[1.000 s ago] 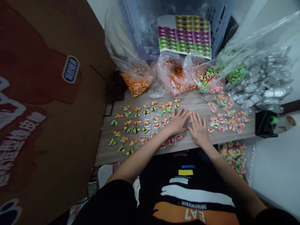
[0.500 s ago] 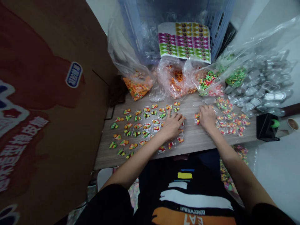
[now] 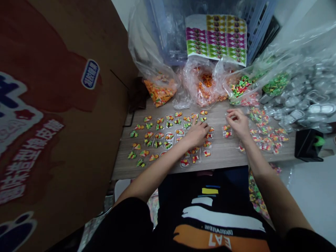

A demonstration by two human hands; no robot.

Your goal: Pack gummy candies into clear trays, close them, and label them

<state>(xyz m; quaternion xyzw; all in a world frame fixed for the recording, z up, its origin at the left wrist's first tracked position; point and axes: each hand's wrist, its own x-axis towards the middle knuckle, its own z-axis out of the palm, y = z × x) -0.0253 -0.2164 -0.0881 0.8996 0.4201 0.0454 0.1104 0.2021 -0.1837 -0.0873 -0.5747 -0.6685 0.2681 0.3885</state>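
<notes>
My left hand (image 3: 197, 134) lies over rows of small clear plastic trays, its fingers apart and their tips among the pieces. The trays hold little coloured shapes in orange, red, yellow and green, such as the filled tray (image 3: 168, 140) in the middle. Just above a separate clear case (image 3: 227, 131) with red and yellow pieces is my right hand (image 3: 238, 123). Its thumb and fingers are curled together in a pinch; what they hold, if anything, cannot be made out. To its right is a cluster of filled cases (image 3: 262, 134).
Along the back stand open plastic bags of orange pieces (image 3: 160, 92), tiny orange bits (image 3: 206, 85) and mixed star shapes (image 3: 241, 86). A sticker sheet (image 3: 216, 40) leans on a blue crate (image 3: 157, 31). Empty clear cases (image 3: 309, 94) pile at right, near a black tape dispenser (image 3: 308, 145). A large carton (image 3: 78, 147) borders the left.
My right hand has lifted off the separate case, which now shows more fully, and its fingers have curled. My left hand stays over the trays. The whole view has shifted slightly.
</notes>
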